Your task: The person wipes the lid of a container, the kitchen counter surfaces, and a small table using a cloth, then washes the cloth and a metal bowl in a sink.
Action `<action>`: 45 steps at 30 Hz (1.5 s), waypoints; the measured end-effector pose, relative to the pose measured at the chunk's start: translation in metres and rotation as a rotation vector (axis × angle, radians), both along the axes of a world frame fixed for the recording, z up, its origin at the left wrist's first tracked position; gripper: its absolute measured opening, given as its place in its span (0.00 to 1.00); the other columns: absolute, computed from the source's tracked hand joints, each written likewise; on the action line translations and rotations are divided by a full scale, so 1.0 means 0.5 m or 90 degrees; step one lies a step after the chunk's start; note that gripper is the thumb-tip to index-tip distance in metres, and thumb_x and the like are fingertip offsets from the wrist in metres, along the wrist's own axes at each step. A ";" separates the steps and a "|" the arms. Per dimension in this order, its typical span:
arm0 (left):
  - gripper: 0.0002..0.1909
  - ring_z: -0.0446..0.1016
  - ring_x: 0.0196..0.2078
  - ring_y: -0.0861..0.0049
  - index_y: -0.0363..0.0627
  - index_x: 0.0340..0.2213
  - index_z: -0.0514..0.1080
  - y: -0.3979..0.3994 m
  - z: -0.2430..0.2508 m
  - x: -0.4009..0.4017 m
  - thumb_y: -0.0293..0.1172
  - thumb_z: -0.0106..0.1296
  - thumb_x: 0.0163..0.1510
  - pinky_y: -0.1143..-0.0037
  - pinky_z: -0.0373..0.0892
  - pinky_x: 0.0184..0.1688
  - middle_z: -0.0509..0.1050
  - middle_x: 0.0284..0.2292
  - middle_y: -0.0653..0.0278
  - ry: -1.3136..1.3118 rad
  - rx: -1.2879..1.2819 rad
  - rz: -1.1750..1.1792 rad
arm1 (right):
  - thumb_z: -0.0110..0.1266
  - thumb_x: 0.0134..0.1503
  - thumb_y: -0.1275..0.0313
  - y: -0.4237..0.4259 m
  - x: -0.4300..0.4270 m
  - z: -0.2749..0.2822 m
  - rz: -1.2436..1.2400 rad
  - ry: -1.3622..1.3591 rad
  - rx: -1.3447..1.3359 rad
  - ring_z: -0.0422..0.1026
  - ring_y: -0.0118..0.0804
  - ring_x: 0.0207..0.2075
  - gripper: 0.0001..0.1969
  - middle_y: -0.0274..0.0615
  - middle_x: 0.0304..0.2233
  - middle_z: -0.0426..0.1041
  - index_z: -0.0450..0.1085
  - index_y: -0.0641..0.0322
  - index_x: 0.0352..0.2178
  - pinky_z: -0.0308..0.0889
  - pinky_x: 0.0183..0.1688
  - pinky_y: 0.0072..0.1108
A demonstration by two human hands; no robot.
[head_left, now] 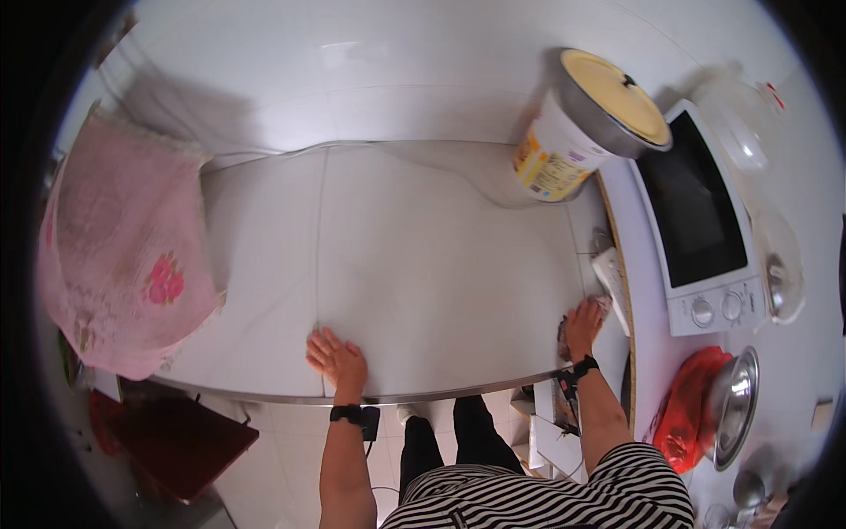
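My left hand (337, 360) lies palm down with spread fingers on the white tiled countertop (429, 278), near its front edge. Nothing shows in that hand. At the right end of the counter, my right hand (584, 327) rests on a crumpled brownish cloth (564, 338), which shows on both sides of the fingers. Whether the fingers grip the cloth or only press on it cannot be told. A white power strip (613, 287) lies just right of the right hand.
A pink floral cloth cover (132, 244) stands at the left. A printed plastic bucket (554, 155) carries a metal basin with a yellow lid (615, 96) at the back right. A white microwave (700, 218), a red plastic bag (691, 410) and a steel basin (737, 408) are at the right.
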State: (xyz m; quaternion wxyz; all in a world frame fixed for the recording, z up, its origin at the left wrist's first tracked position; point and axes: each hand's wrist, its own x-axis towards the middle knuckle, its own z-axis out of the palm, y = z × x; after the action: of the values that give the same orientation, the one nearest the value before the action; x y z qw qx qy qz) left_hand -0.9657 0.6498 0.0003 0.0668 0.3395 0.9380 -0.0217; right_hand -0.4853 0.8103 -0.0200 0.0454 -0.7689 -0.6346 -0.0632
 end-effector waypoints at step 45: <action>0.10 0.69 0.31 0.58 0.44 0.31 0.64 0.860 0.082 -0.016 0.23 0.40 0.43 0.65 0.67 0.30 0.66 0.35 0.57 -0.091 0.052 -0.511 | 0.41 0.48 0.63 0.381 -0.402 0.050 0.454 0.115 -0.048 0.48 0.54 0.50 0.22 0.52 0.48 0.51 0.54 0.61 0.45 0.40 0.50 0.45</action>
State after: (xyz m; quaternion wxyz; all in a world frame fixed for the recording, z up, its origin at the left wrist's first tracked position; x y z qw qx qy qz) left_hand -0.9738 1.0796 0.0412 0.1047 0.6818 0.7238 0.0153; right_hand -0.6866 1.0008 0.0048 0.0925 -0.5028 -0.8581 0.0483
